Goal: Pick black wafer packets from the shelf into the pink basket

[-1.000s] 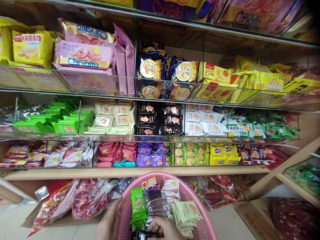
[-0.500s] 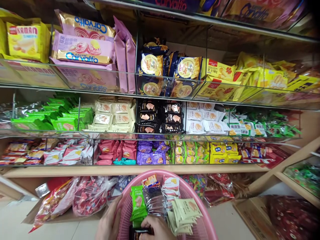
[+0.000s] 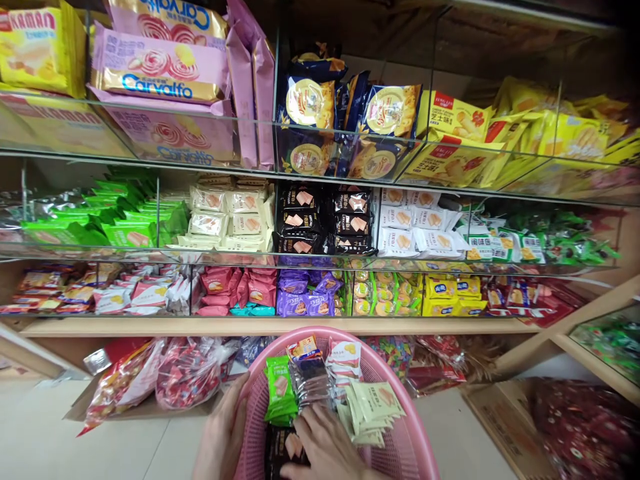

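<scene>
A pink plastic basket (image 3: 423,433) is at the bottom centre, with small wrapped snack packets grouped inside it. My left hand (image 3: 225,427) grips the basket's left side near the rim. Inside the basket is my right hand (image 3: 325,440), fingers apart and stretched over the packets. Beside its thumb and fingers lies a black wafer packet (image 3: 286,445), partly covered by the hand. Around it are green packets (image 3: 281,393), dark clear-wrapped packets (image 3: 313,383), white-and-red packets (image 3: 345,360) and a fanned stack of pale cream packets (image 3: 374,407).
Glass-fronted shelves ahead hold rows of snacks, including black wafer packets (image 3: 300,220), cream packets (image 3: 207,223) and purple packets (image 3: 305,303). A wooden ledge (image 3: 150,325) runs just beyond the basket. Bagged sweets (image 3: 185,377) and a cardboard box (image 3: 495,427) stand on the floor.
My right hand has loosened from the black wafer packet, moving slightly right with its fingers spreading, and the packet shows more fully in the basket. The view has shifted a little.
</scene>
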`<state>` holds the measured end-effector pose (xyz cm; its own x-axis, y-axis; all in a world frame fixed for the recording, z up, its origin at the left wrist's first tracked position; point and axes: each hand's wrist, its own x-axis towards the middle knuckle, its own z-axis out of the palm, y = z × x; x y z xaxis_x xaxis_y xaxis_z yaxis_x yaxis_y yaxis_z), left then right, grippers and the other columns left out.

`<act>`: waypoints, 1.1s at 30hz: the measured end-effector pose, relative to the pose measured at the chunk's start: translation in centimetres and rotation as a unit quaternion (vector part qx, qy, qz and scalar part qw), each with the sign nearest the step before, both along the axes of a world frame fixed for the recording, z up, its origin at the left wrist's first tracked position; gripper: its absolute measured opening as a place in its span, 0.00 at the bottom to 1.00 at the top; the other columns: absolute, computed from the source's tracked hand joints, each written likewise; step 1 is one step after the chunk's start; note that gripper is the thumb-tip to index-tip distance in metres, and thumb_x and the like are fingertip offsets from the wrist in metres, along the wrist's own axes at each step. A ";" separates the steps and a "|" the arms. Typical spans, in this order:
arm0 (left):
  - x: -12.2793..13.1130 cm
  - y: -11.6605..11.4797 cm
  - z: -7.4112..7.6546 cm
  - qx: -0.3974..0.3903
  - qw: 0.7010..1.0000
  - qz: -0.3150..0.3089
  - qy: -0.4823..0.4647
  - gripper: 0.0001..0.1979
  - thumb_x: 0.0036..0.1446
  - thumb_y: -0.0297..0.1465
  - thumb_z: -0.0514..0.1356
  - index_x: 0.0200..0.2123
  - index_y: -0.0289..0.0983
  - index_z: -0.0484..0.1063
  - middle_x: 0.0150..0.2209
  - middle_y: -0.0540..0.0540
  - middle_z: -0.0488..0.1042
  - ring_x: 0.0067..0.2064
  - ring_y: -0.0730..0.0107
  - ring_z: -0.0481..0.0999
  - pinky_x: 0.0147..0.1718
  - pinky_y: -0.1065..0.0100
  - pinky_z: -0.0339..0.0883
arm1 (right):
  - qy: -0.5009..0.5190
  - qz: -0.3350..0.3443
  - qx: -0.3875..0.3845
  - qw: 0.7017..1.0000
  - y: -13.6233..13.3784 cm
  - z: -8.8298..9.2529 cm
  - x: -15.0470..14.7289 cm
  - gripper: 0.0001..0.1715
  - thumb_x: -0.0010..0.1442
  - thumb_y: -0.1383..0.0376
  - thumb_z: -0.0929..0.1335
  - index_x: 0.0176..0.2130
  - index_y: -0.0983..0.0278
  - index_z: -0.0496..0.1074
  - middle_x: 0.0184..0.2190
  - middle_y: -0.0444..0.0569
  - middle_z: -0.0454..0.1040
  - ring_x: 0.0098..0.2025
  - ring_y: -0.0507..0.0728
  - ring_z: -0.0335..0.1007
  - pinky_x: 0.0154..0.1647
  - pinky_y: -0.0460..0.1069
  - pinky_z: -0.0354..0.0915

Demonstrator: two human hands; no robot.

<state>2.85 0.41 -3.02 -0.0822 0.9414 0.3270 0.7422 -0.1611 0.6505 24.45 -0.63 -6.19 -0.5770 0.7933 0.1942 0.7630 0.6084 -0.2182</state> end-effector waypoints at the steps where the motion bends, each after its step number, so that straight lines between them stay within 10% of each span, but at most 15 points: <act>1: 0.0 0.0 -0.1 0.000 1.000 0.000 0.002 0.18 0.59 0.34 0.48 0.49 0.36 0.69 0.46 0.41 0.79 0.47 0.63 0.78 0.44 0.64 0.73 | -0.010 0.013 0.032 0.999 -0.1 -0.4 0.1 0.36 0.43 0.38 0.68 0.39 0.64 0.68 0.37 0.52 0.72 0.38 0.63 0.68 0.38 0.57 0.67; 6: -0.1 0.0 -0.5 0.004 1.000 -0.006 0.006 0.18 0.60 0.35 0.48 0.50 0.37 0.68 0.48 0.41 0.78 0.48 0.63 0.77 0.44 0.64 0.73 | -0.075 0.064 0.152 0.983 -0.5 -2.0 0.2 0.42 0.40 0.37 0.70 0.43 0.65 0.66 0.37 0.53 0.72 0.37 0.62 0.67 0.36 0.57 0.66; 29: -0.1 -0.1 -0.6 0.023 0.999 -0.003 0.028 0.19 0.60 0.34 0.48 0.50 0.36 0.68 0.48 0.39 0.77 0.48 0.64 0.78 0.44 0.63 0.73 | -0.059 0.113 0.225 0.966 -0.7 -2.1 -4.5 0.19 0.54 0.50 0.67 0.33 0.63 0.64 0.26 0.46 0.66 0.27 0.56 0.60 0.25 0.50 0.57; 33: -0.1 -0.1 -0.2 0.027 0.999 -0.009 0.031 0.19 0.60 0.34 0.48 0.50 0.35 0.69 0.46 0.39 0.78 0.46 0.64 0.78 0.42 0.65 0.74 | -0.059 0.128 0.231 0.963 -0.7 -2.2 -3.8 0.23 0.55 0.47 0.65 0.39 0.64 0.66 0.37 0.52 0.71 0.36 0.59 0.63 0.35 0.53 0.60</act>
